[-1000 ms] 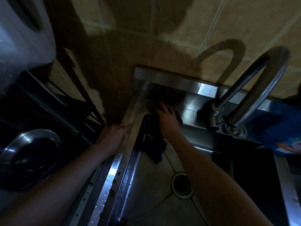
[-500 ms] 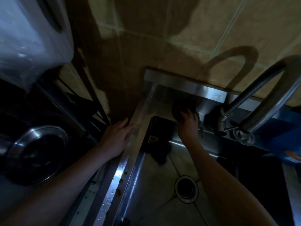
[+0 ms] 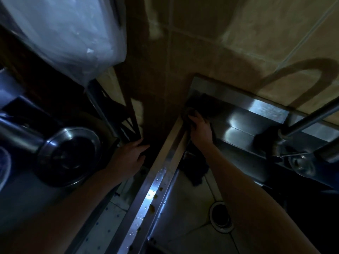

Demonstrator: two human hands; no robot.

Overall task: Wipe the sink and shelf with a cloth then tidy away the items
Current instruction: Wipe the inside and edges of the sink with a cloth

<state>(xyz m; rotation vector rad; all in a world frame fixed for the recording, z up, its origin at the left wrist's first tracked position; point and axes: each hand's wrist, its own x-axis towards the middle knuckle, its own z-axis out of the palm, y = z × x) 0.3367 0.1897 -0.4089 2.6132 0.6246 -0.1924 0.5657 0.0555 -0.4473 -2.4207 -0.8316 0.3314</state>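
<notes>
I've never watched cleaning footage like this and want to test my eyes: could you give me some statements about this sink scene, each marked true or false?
1. The right hand holds a dark cloth against the back left corner of the stainless steel sink. True.
2. Both hands grip the cloth. False: the left hand rests with straight fingers beside the sink, holding nothing.
3. The sink's left rim carries brown specks. True.
4. The cloth covers the drain hole. False: the round drain lies bare in the basin.
5. The tap stands on the left. False: the curved steel tap rises at the right.
</notes>
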